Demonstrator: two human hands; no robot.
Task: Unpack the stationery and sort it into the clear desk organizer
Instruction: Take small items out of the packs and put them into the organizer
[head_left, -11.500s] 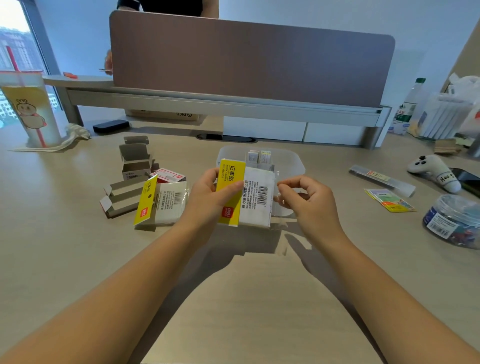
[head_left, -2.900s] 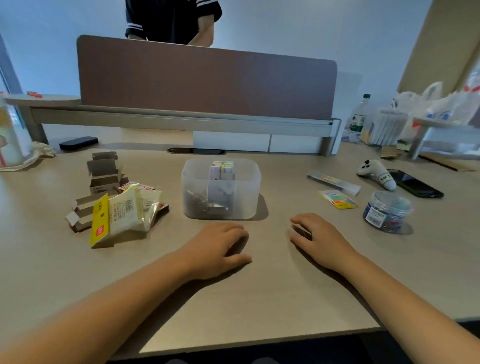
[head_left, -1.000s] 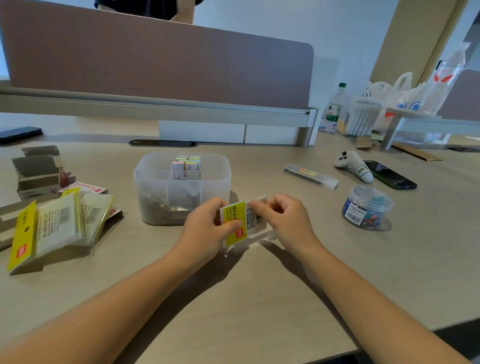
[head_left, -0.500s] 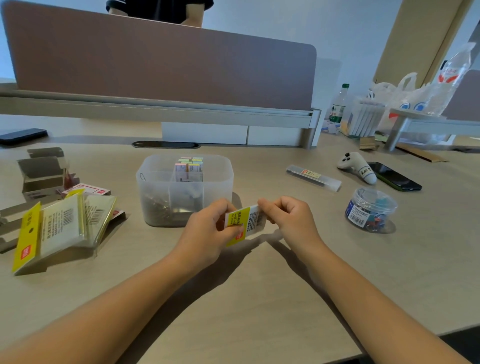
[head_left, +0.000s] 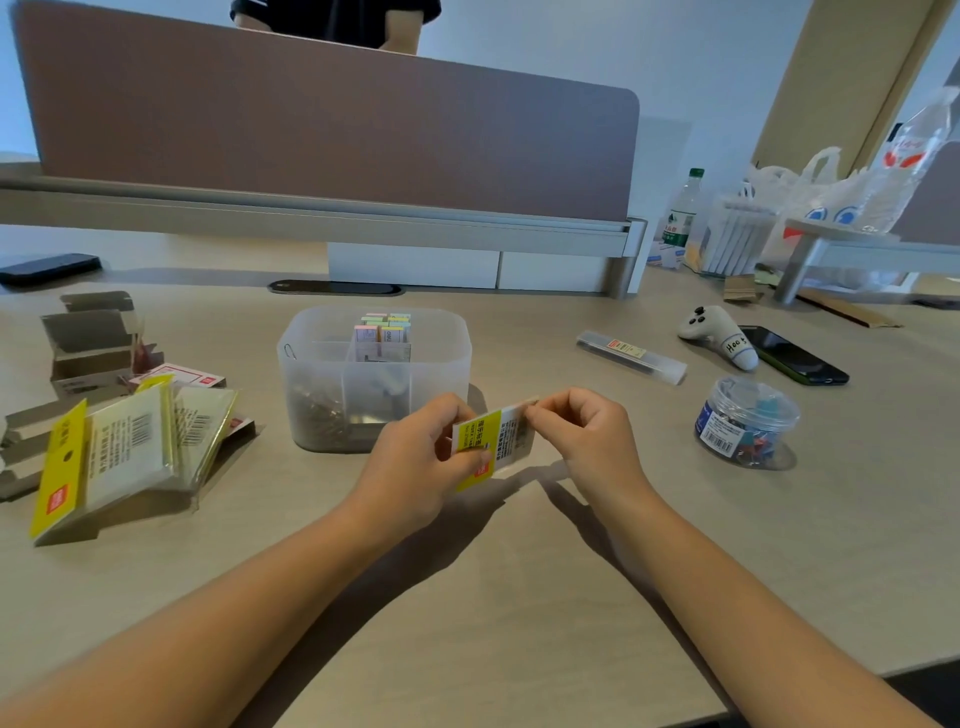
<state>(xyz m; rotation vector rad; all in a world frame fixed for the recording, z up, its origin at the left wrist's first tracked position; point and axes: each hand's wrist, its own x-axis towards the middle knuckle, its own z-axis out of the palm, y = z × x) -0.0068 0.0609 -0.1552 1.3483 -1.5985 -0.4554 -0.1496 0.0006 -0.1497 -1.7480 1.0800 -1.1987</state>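
Stationery is what I have between my hands: a small packet (head_left: 493, 440) with a yellow and white label, lifted just above the table (head_left: 519, 597) and right in front of the clear organizer (head_left: 374, 379). My left hand (head_left: 421, 457) grips the packet's yellow side, thumb laid across the front and fingers curled behind. My right hand (head_left: 582, 436) pinches the packet's upper right corner between thumb and forefinger, the other fingers curled in toward the palm.

The organizer stands on the table just beyond my hands. Its back middle compartment holds upright pads with pastel edges (head_left: 384, 332); the front left compartment has a heap of small metal pieces (head_left: 322, 421) at the bottom, too fine for me to tell apart. A paper clip (head_left: 289, 352) hangs on the left rim.

To my left lie two larger packets (head_left: 130, 452) with yellow headers and barcodes, leaning on one another, and behind them some opened grey cardboard boxes (head_left: 88, 343). To my right, well apart from the organizer, sit a round clear tub of coloured clips (head_left: 745, 421), a long thin clear case (head_left: 631, 357), a white controller (head_left: 719, 335) and a dark phone (head_left: 795, 356) just beside it. Another phone (head_left: 49, 267) lies far left. A brown partition (head_left: 332, 119) runs across the back of the table, with a person in a dark top (head_left: 337, 21) behind it.
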